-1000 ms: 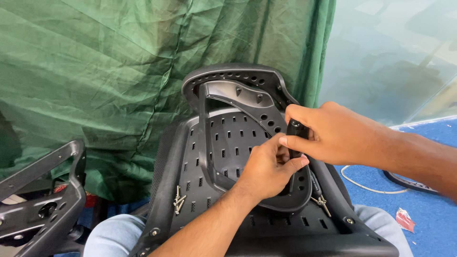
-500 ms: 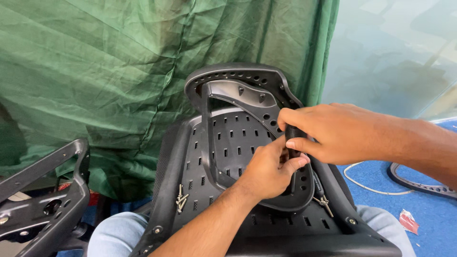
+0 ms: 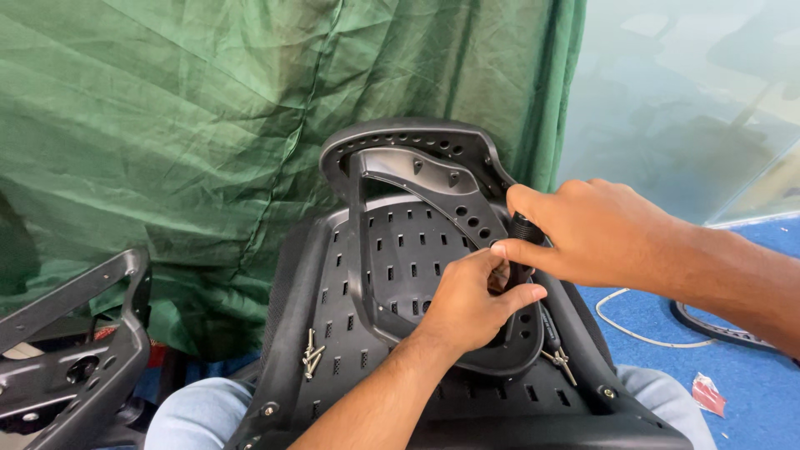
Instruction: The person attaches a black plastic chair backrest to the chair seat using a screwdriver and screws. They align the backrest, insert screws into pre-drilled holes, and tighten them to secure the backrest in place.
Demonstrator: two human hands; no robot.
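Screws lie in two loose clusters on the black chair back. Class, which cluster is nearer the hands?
The cluster of screws on the right, just below the left hand beside the curved frame; the other cluster lies farther off, towards the left edge.

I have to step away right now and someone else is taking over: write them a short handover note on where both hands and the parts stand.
Right hand: closed around a black tool handle, tip down at the right side of the lumbar frame.
Left hand: fingertips pinched at the tool tip; what they hold is hidden.
Black chair back lies across the lap, leaning on the green curtain.
Loose screws lie on its left side, more screws on the right.
Done: frame placed on the back. Left: loose screws not yet fitted.
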